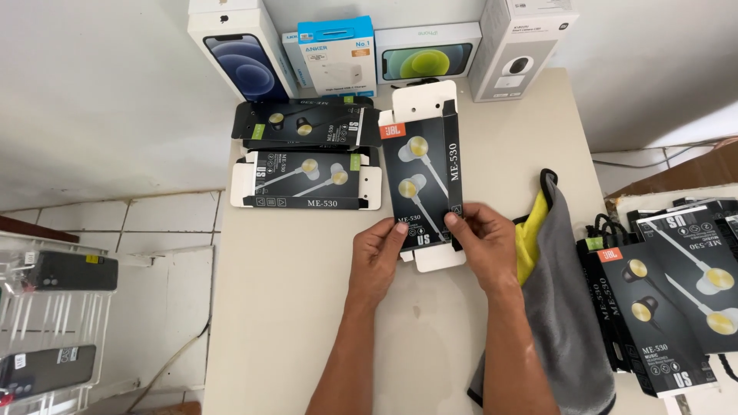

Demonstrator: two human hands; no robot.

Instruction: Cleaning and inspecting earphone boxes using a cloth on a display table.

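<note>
1. Earphone box (423, 178) – black carton w/ white end flaps, pic of gold-and-white earbuds on front; sits upright-ish over middle of table, lengthwise away from the person, held at its near end by both hands. Top flap open & sticking up; bottom white flap pokes out under the fingers.
2. Table (292, 307) – beige top, largest thing in view, carries nearly everything else.
3. Grey cloth (565, 307) w/ yellow lining, draped off table's right edge, just beside right hand.
4. Back row vs wall: phone box (242, 58) w/ blue phone pic, blue-and-white charger box (337, 55), flat white box (427, 52) w/ green phone pic, tall white camera box (519, 50).
5. Stack of same black earphone boxes on right (653, 307), on separate surface, well apart from the hands.
6. Two flattened earphone cartons (306, 180) left of the held box, lying sideways, 1 behind the other; near, not touching it.
7. Wire rack at far left (54, 323) w/ dark phone cases, off the table.
8. Left hand (377, 257) – closed on box's lower left corner, thumb on front face.
9. Right hand (486, 246) – closed on lower right edge, thumb on front, fingers wrapped behind.
</note>
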